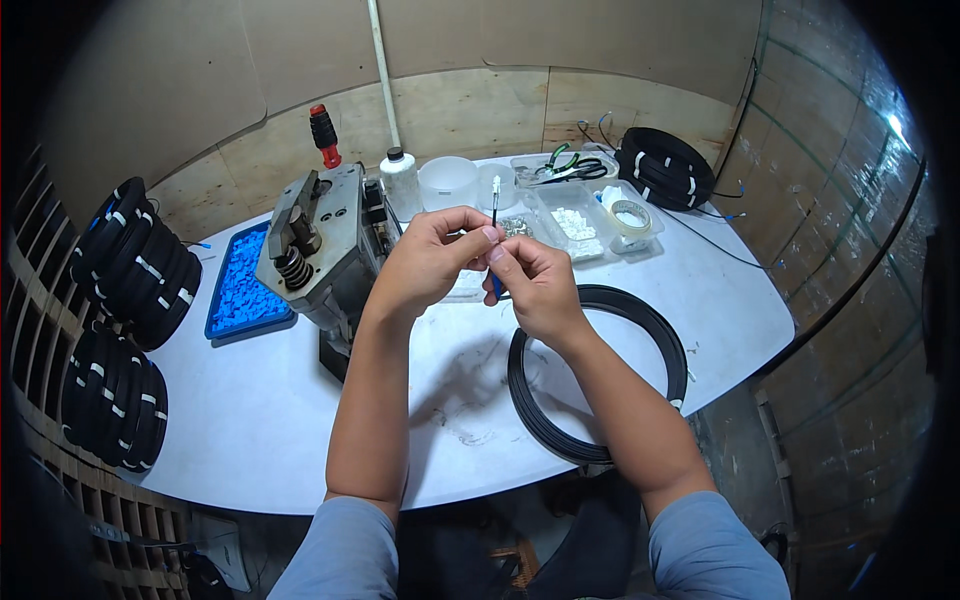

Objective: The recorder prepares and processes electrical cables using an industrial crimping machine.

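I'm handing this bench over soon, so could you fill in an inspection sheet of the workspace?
Surface: white table, with dark marks below the hands.
Things in hand: thin black cable, white tip upward, blue part lower down.
Clutter: metal machine left of centre; blue tray of small blue pieces; pliers, tape roll and white pieces toward the back right.
Hands: left hand and right hand both pinch the cable.
Cables: black coil partly under the right forearm; strapped bundles at the left.
Surroundings: wooden wall panel behind; plastic-wrapped stack at right.
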{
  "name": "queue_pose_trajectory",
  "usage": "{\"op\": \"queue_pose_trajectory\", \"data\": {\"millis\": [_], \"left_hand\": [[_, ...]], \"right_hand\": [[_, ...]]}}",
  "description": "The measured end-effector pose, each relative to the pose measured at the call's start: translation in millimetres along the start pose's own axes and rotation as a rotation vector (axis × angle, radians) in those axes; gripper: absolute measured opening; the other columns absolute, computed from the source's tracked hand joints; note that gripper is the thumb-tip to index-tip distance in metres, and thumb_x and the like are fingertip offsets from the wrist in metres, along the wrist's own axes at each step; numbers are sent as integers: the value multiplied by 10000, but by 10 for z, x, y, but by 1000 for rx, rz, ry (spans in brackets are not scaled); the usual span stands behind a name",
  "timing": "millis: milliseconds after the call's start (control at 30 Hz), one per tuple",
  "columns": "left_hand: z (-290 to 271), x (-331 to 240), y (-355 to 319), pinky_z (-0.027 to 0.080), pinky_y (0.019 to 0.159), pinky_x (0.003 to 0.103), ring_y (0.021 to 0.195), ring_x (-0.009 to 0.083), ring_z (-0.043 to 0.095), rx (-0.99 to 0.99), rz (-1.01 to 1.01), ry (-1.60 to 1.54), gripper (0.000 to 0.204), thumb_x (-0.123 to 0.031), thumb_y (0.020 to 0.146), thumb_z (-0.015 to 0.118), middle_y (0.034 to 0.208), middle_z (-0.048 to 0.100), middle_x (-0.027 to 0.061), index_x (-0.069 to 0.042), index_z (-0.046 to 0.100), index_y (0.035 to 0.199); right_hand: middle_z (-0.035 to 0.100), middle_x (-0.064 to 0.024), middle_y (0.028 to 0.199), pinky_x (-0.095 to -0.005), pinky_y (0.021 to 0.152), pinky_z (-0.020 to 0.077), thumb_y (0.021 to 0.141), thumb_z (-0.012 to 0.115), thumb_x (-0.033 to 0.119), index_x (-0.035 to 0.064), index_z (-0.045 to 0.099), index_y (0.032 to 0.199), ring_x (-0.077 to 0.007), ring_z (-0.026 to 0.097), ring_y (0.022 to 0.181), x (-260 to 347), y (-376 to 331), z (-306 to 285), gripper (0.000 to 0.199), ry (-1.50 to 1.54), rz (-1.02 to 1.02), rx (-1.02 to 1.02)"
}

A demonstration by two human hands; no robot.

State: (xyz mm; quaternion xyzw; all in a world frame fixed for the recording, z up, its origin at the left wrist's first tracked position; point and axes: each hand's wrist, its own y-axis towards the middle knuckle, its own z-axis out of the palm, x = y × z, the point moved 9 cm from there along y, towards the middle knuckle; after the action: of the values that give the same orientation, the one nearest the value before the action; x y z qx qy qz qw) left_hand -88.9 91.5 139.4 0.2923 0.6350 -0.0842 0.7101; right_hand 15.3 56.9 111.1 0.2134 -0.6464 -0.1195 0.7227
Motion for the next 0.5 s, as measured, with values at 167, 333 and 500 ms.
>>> {"op": "queue_pose_trajectory", "data": {"millis": [167, 333, 500], "left_hand": [[1, -20, -7, 507, 684, 238, 722, 80, 595, -15, -1, -42, 168, -153, 918, 682, 791, 663, 22, 15, 684, 917], [-19, -126, -19, 521, 685, 245, 738, 84, 629, -82, 74, 125, 170, -138, 902, 695, 790, 678, 38, 30, 683, 924], [5, -352, -97, 535, 689, 260, 757, 98, 660, -135, 182, 360, 175, -131, 888, 707, 817, 708, 72, 38, 705, 934]], "right_hand": [[635, -25, 735, -226, 571, 507, 991, 591, 181, 13, 653, 896, -69, 594, 628, -5, 0, -14, 203, -18, -6, -9], [639, -17, 744, -230, 580, 518, 972, 617, 153, 13, 665, 926, -70, 613, 641, 21, 4, -34, 155, -74, -35, -39], [656, -23, 813, -233, 614, 526, 953, 649, 130, 13, 677, 966, -72, 624, 671, 92, 2, -57, 121, -151, -137, -82]]}}
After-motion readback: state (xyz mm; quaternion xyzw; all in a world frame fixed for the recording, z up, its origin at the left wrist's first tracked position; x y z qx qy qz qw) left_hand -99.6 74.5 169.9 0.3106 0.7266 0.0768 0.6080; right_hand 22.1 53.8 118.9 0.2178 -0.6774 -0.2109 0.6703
